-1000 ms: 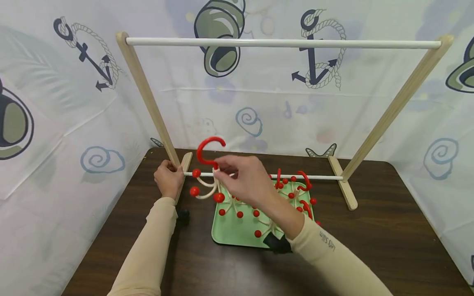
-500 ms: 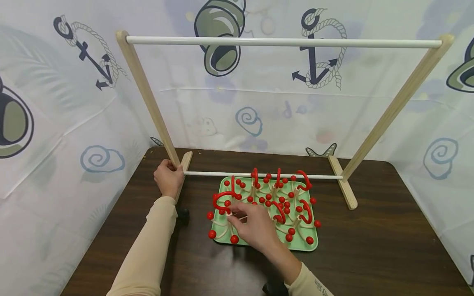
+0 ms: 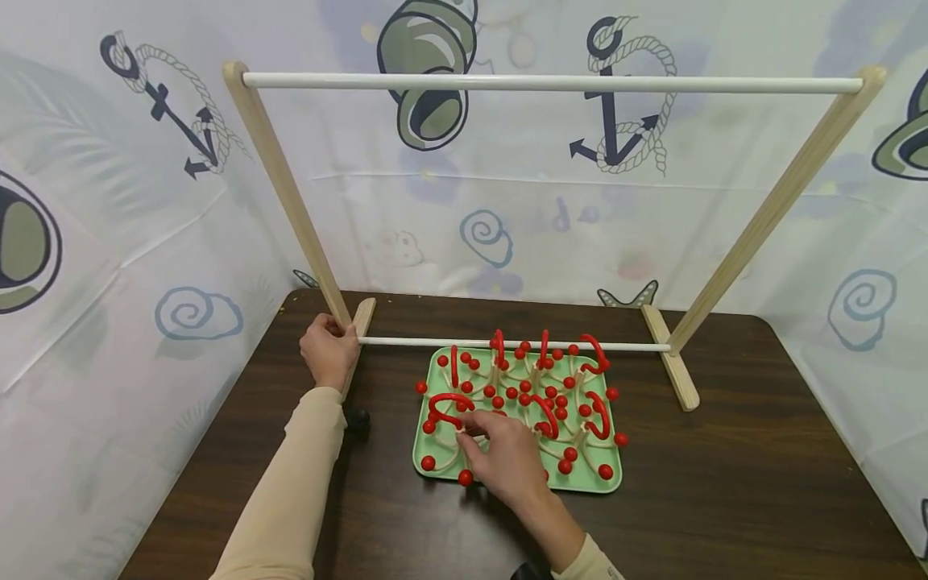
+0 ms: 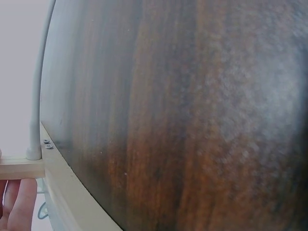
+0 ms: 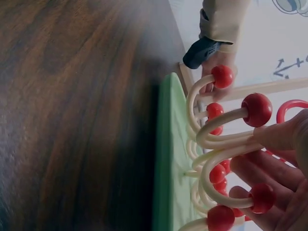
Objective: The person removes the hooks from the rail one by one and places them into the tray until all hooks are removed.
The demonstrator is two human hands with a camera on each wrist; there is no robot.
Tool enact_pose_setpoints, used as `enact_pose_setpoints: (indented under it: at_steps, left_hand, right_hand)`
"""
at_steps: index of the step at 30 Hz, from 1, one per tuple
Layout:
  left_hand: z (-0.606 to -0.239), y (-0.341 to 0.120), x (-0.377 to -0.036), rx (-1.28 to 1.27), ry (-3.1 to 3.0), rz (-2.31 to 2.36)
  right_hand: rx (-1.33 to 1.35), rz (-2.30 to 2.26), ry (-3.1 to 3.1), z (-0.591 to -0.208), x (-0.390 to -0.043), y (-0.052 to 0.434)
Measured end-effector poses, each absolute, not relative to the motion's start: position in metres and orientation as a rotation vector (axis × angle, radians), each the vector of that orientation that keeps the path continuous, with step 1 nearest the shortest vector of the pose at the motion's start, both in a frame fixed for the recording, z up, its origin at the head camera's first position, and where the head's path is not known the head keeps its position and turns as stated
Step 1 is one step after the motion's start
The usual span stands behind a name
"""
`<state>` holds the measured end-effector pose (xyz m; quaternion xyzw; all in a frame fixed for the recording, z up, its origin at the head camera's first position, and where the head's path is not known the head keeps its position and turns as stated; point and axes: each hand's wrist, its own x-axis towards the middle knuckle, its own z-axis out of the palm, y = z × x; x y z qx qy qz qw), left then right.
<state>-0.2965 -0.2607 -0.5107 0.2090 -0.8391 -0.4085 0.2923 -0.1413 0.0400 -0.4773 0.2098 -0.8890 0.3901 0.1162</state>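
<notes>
My left hand [image 3: 329,350] grips the foot of the left wooden post [image 3: 290,193]; its fingers [image 4: 21,207] show behind the wood in the left wrist view. With thumb and fingertips, my right hand [image 3: 507,459] pinches the stem of a small hanger [image 3: 433,409]. It has a red hook on top and curved cream arms tipped with red balls [image 5: 256,109]. It stands upright at the front left of a green tray [image 3: 612,463], its arms low over the tray. Several more such hangers [image 3: 598,415] stand on the tray, one partly hidden behind my right hand.
The wooden stand carries a white top bar [image 3: 551,84] and a thin lower bar [image 3: 406,341] just behind the tray. Its right post [image 3: 776,209] rises from a wooden foot [image 3: 680,379]. A patterned cloth backdrop [image 3: 348,242] surrounds the dark table [image 3: 754,483].
My right hand has lowered the hanger from in front of the lower bar to the tray's front left corner, then shifted it slightly right. My left hand has stayed at the post.
</notes>
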Motion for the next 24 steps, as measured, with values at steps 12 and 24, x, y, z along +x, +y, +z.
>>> enact_pose_setpoints:
  at_steps: [12,24]
  left_hand:
    - [-0.512,-0.260,-0.298,0.544,-2.234,-1.087]
    - [-0.511,-0.261,-0.298,0.566,-2.256,-1.079]
  right_hand:
    - [0.595,1.073,-2.614,-0.490,-0.141,0.037]
    - [0.608,1.182,-2.616,-0.489,-0.133,0.044]
